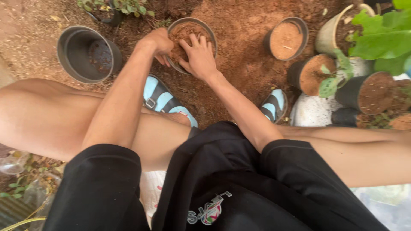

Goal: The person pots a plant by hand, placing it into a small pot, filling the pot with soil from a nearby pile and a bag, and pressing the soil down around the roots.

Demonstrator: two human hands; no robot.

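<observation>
A dark plastic pot point(208, 31) filled with reddish-brown soil sits tilted on the ground ahead of me. My left hand point(157, 42) grips the pot's left rim, fingers curled over the edge. My right hand point(198, 54) lies flat on the soil inside the pot, fingers spread and pressing into it. Both arms reach forward between my bent knees.
An empty grey pot point(70, 53) stands at the left. Several soil-filled pots point(286, 39) and a green leafy plant point(383, 38) crowd the right side. A heap of red soil point(248, 55) lies behind. My feet wear blue sandals point(160, 97).
</observation>
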